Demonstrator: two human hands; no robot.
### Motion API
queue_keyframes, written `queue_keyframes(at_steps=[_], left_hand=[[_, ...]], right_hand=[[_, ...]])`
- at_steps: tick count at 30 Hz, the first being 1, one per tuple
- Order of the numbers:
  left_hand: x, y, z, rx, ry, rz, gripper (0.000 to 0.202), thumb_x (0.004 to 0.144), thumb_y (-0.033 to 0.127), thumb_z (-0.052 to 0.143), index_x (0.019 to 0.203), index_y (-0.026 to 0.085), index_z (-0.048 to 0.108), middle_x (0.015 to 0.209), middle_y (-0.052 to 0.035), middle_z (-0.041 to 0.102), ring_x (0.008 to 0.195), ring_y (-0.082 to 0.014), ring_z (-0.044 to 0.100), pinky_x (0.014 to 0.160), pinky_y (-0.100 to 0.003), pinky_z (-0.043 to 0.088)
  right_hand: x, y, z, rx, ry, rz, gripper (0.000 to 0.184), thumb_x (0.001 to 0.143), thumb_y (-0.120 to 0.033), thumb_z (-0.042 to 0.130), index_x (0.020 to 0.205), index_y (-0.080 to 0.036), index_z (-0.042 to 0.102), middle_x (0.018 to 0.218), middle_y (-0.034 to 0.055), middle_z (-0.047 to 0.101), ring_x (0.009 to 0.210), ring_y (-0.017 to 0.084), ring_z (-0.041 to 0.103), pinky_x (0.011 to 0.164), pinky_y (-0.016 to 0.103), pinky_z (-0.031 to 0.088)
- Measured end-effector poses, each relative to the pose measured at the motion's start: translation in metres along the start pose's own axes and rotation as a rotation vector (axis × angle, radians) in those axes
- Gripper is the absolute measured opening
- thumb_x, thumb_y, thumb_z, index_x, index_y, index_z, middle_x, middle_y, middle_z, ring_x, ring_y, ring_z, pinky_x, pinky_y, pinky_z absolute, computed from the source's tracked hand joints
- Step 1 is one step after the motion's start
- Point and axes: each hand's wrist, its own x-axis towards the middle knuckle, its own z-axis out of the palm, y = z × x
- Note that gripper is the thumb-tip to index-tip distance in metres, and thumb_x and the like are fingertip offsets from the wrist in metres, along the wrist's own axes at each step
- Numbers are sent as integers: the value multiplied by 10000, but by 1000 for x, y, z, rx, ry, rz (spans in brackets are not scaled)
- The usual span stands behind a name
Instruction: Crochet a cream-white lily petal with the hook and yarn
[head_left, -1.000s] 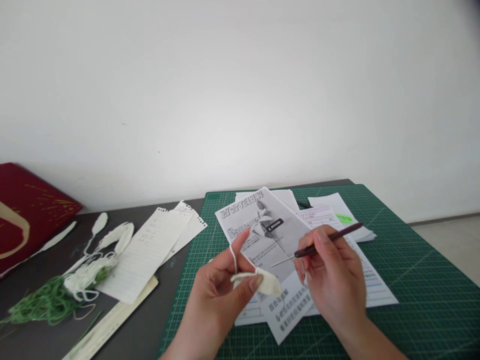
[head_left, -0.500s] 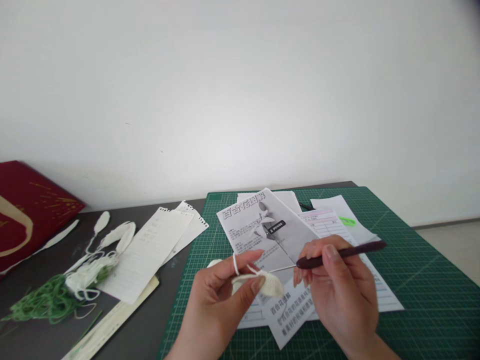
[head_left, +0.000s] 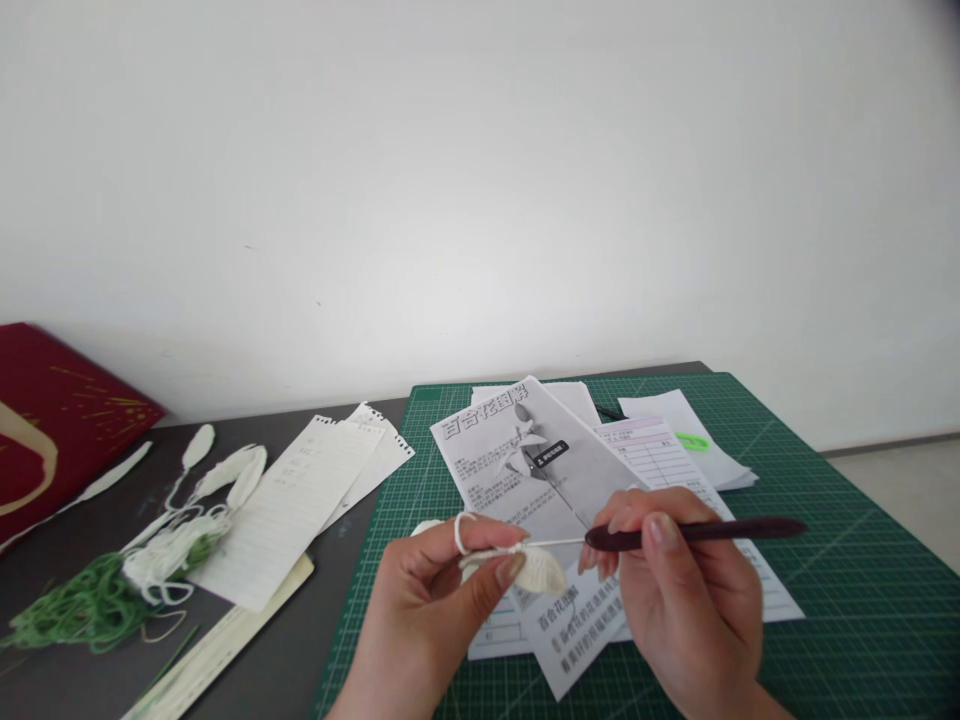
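Note:
Between the thumb and fingers of my left hand (head_left: 442, 600) is a small white crochet piece (head_left: 541, 570), leaf-shaped with its rounded end pointing right. A strand of white yarn (head_left: 463, 532) loops round my left index finger. My right hand (head_left: 675, 590) grips a crochet hook (head_left: 697, 534) by its dark maroon handle, which lies nearly level. The hook's thin metal shaft runs left to the top edge of the crochet piece, and its tip is hidden at my left fingertips. Both hands are above printed sheets (head_left: 495, 460) showing a flower picture.
A green cutting mat (head_left: 840, 530) lies under the papers, with a bright green clip (head_left: 691, 441) on them. Left on the dark table are handwritten notes (head_left: 289, 510), green yarn (head_left: 82, 605), white yarn (head_left: 165, 560), white crocheted pieces (head_left: 199, 447) and a maroon bag (head_left: 67, 420).
The crochet hook has turned from slanting up to the right to nearly level, its handle end reaching farther right. My left index finger has lowered toward the crochet piece.

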Motion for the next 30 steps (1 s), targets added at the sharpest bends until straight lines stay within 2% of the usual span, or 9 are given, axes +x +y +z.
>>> queue_keyframes(at_steps=[6,14,23,26,30], left_hand=[[3,-4,-6,5,-60,18,81,646,214,813,723,230,794,761,-19,768,678,-152,666,581,-192,521],[2,-4,-4,9,-40,57,78,647,204,810,722,224,796,743,-26,756,678,-160,657,580,-207,518],[4,-6,-6,-150,-52,-31,105,660,189,809,762,209,793,738,-25,760,684,-150,676,633,-209,522],[4,-8,-7,-210,-54,-64,206,672,203,806,875,231,786,708,-14,746,690,-148,679,659,-215,523],[5,-11,-8,-191,-27,27,415,701,189,787,1093,306,716,808,20,713,725,-112,649,688,-187,509]], right_hand=[[0,0,0,11,-14,9,213,947,-266,480,855,-229,669,662,17,614,574,160,591,547,304,471],[-3,2,0,-3,-39,-9,196,944,-254,481,884,-239,666,661,18,624,583,167,593,562,311,472],[-4,6,4,-19,-42,-18,144,900,-214,565,939,-255,697,729,25,700,625,176,645,589,308,518],[-3,6,5,-64,-53,-40,188,872,-160,596,963,-280,708,774,14,721,658,168,660,600,285,537],[-2,6,9,-186,-163,-124,268,800,-80,649,962,-278,728,917,37,731,838,203,673,711,311,557]])
